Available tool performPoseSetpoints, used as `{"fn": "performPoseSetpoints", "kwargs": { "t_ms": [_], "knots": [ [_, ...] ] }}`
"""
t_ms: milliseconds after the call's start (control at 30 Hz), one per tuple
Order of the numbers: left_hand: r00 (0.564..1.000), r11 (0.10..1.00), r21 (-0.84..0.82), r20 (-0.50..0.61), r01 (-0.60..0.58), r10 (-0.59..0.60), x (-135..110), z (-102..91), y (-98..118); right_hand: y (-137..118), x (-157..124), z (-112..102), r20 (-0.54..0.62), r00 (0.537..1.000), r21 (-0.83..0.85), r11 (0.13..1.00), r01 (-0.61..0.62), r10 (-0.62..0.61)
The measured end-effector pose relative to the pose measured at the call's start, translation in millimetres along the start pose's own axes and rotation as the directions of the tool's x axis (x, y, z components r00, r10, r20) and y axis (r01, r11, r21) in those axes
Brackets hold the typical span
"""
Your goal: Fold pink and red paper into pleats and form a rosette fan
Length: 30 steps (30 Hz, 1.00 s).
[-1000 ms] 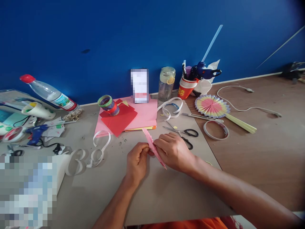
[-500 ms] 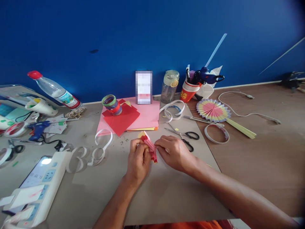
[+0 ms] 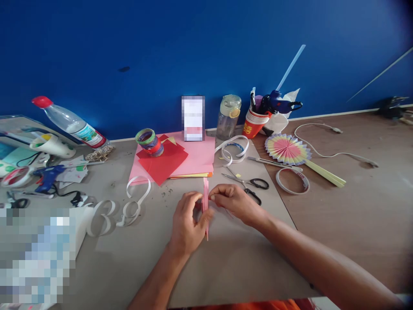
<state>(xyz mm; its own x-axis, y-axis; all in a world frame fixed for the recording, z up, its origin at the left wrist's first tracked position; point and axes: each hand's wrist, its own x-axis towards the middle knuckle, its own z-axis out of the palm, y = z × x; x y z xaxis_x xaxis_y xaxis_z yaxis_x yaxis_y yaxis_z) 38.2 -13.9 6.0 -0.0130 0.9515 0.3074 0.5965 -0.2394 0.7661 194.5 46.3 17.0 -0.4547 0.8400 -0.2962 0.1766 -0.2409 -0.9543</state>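
My left hand (image 3: pixel 189 221) grips a strip of pleated pink paper (image 3: pixel 205 193) between thumb and fingers. The strip stands nearly upright in the picture, its folds pressed together edge-on, with part of it hidden by the thumb. Just to its right, my right hand (image 3: pixel 234 200) is closed in a pinch, fingertips at the paper's edge. A faint thin strand shows below that hand; whether the pinch holds it is unclear. Beyond the right hand lie black-handled scissors (image 3: pixel 258 184), and a finished-looking round paper fan (image 3: pixel 287 149) with a yellow handle rests farther right.
Red paper squares (image 3: pixel 163 165) and pink sheets (image 3: pixel 200 155) lie ahead, with a phone (image 3: pixel 192 118) propped behind. A clear bottle (image 3: pixel 228 118) and red paper cups (image 3: pixel 254 124) stand at the wall. White paper coils (image 3: pixel 130 211), a tape roll (image 3: pixel 293 181) and a blue glue gun (image 3: pixel 48 176) lie around.
The pleated paper has turned from a slanted, partly fanned position to upright and pressed narrow. My left thumb has moved across it; my right hand stays close on its right side.
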Motion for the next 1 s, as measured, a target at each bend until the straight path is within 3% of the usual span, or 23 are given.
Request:
{"fn": "performPoseSetpoints", "kwargs": {
  "t_ms": [133,233,333,400,500,600,733,867,1000],
  "knots": [
    [0.997,0.997,0.014,0.012,0.072,-0.072,0.2,0.7,2.9,1.0,1.9,-1.4,-0.007,0.999,0.013,0.999,0.046,-0.046],
    [0.972,0.967,-0.106,0.029,0.233,-0.232,1.7,-0.1,3.6,-0.5,2.3,-2.5,0.017,0.996,-0.011,0.996,0.086,-0.086],
    [0.897,0.826,-0.353,0.107,0.438,-0.430,3.3,-0.1,2.5,-2.4,-0.7,0.8,-0.042,0.980,-0.163,0.969,0.187,-0.196],
    [0.849,0.710,-0.483,0.162,0.512,-0.503,4.3,1.0,0.8,-3.9,-4.7,5.2,-0.088,0.937,-0.326,0.899,0.293,-0.338],
    [0.807,0.622,-0.550,0.182,0.557,-0.562,6.1,3.0,-2.7,-7.7,-11.3,10.5,-0.031,0.857,-0.472,0.763,0.442,-0.515],
    [0.793,0.588,-0.583,0.175,0.561,-0.583,8.3,3.2,-4.9,-12.6,-15.2,10.8,0.012,0.822,-0.468,0.723,0.508,-0.569],
    [0.797,0.552,-0.628,0.193,0.549,-0.573,10.3,1.2,-2.2,-14.6,-14.9,6.3,-0.032,0.780,-0.512,0.680,0.524,-0.625],
    [0.782,0.532,-0.621,0.227,0.575,-0.580,10.4,-0.8,1.8,-9.1,-12.8,5.3,-0.006,0.681,-0.683,0.501,0.532,-0.732],
    [0.761,0.496,-0.634,0.244,0.594,-0.601,11.1,-2.2,3.1,-3.5,-12.7,9.2,0.065,0.626,-0.810,0.325,0.487,-0.777]
  ]
}}
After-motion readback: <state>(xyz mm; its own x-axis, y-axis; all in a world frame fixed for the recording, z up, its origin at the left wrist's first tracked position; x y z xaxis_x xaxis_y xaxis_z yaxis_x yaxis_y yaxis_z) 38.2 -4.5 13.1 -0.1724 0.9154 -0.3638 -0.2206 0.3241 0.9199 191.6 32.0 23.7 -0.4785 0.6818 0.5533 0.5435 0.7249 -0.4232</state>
